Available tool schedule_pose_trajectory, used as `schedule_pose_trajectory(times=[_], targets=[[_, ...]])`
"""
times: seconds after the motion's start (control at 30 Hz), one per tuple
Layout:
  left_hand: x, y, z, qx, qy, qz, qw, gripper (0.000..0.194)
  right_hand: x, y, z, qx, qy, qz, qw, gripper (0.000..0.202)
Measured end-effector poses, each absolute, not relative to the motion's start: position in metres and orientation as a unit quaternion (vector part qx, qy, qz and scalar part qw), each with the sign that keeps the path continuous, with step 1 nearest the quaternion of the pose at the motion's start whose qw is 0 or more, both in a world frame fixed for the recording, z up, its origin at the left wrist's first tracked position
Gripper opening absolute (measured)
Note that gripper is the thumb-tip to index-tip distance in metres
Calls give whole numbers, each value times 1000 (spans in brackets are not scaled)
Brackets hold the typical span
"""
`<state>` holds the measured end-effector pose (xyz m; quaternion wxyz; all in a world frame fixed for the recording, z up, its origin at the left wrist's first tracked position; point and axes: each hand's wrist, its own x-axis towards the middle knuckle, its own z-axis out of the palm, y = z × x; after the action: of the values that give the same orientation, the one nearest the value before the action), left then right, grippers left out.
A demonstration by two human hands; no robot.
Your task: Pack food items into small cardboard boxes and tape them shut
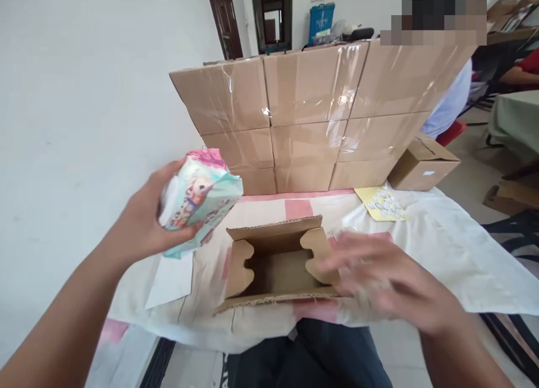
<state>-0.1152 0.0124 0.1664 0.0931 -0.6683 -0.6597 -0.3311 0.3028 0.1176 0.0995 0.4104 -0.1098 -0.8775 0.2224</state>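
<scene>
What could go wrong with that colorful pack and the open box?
Maybe a few things. The pack is tilted and gripped only by the left hand, so it could slip. The open box has side flaps poking over its opening, which might snag something going in. And the right hand, blurred here, is so close to the box that it might bump it.

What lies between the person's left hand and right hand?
In the head view, an open cardboard box stands on the cloth between the left hand, which grips a packet, and the blurred right hand.
</scene>
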Motion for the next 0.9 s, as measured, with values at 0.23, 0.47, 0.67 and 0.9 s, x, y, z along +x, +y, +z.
schedule_pose_trajectory(times=[0.23,0.47,0.67,0.9], targets=[[-15,-26,177,-793,-567,-137,177,101,246,152,84,23,-919,199,340,47],[16,25,151,-817,-575,26,-31,107,247,142,33,-83,-646,277,706,48],[47,70,123,-849,-515,80,-85,99,236,145,23,-126,-603,284,735,44],[55,79,74,-855,-494,143,-73,96,244,143,20,-148,-627,264,718,43]])
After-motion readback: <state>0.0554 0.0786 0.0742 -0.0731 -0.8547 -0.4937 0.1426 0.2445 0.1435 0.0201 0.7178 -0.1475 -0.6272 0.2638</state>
